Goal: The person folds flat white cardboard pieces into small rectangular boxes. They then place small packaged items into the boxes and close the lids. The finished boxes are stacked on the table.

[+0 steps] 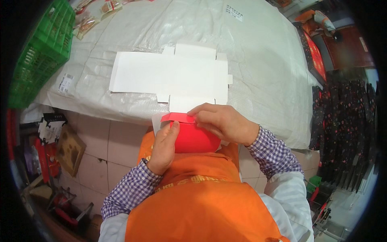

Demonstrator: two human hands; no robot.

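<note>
A red cardboard box (196, 139) rests against my orange apron at the table's near edge, its narrow flap on the far side. My left hand (164, 147) grips the box's left side, with the thumb on top near the flap. On the right, my right hand (223, 122) pinches the flap's edge with thumb and fingers; its other fingers curl over the box. Just beyond lies a flat, unfolded white box blank (189, 74) with tabs and slots, plain side up. A pale cardboard edge shows beside the red box; whether it is part of it I cannot tell.
White woven plastic sheeting (266, 72) covers the table. A green plastic crate (44, 48) stands at the far left, near several small packaged items (86, 25). Dark flower-patterned sheets (346, 125) are stacked at the right. A brown board (70, 151) leans on the tiled floor at left.
</note>
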